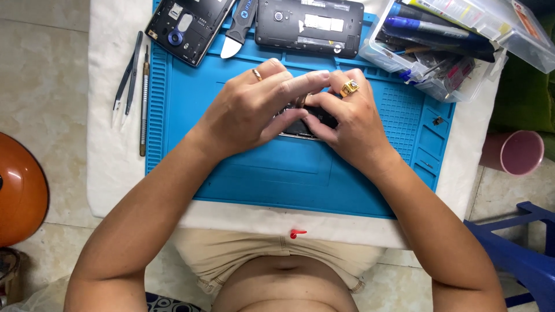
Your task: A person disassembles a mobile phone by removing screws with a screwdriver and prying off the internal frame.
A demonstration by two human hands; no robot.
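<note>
Roughly, from large to small:

Floor: pale tiles around the work place, with an orange round thing (20, 188) at the left edge, a blue plastic stool (520, 254) at the lower right and a pink cup (516, 152) at the right.
Table: a small surface under a white cloth (110, 144).
Mat: a blue work mat (277, 179) lies on the cloth and fills most of it.
Box: a clear plastic box (445, 46) with pens and small parts stands at the far right corner of the mat.
Phone parts: a black back shell (309, 26) and an open frame (186, 26) lie at the far edge, well apart from the hands, with a pry tool (238, 32) between them.
Tools: tweezers (127, 78) and a thin driver (143, 101) lie on the cloth, left of the mat.
Left hand: the left hand (251, 112) bends over the dark part, fingers pressing on its top.
Right hand: the right hand (352, 118) pinches the same part from the right side.
Dark part: the dark part (300, 127) lies in the middle of the mat, directly under and between both hands, its long axis left to right; both hands are equally near and mostly hide it.
</note>
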